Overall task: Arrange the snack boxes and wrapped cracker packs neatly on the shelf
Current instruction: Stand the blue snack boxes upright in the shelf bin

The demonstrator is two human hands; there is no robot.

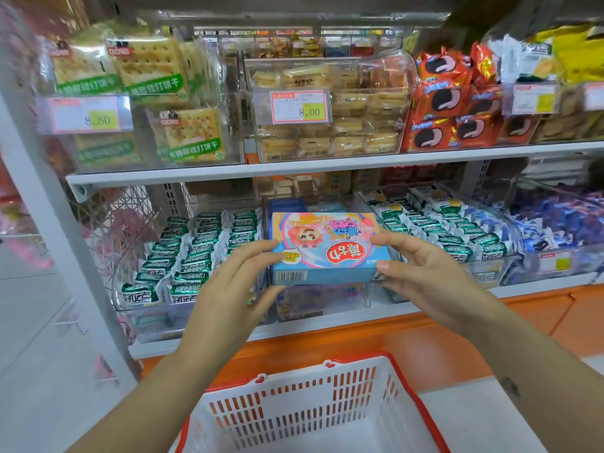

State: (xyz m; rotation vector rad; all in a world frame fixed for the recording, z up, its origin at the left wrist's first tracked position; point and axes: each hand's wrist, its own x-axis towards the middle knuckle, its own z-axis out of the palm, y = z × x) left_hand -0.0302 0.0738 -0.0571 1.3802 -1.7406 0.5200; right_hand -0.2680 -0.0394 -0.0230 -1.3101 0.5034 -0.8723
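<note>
- A white shopping basket (304,400) with a red rim sits closest, below both arms.
- The left hand (235,282) pinches the left end of a blue snack box (327,250), with the thumb underneath.
- The right hand (421,273) grips the box's right end in the same way.
- The box is held level over the middle clear bin (366,295) on the lower shelf, barcode facing out and print upside down.
- Green-and-white packs (196,256) fill the bin to its left.
- Wrapped cracker packs (153,70) stand on the upper shelf.

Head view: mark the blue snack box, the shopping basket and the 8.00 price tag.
blue snack box (327,246): head view, printed top face.
shopping basket (294,397): head view, slotted far wall.
8.00 price tag (299,106): head view, middle of the label.
</note>
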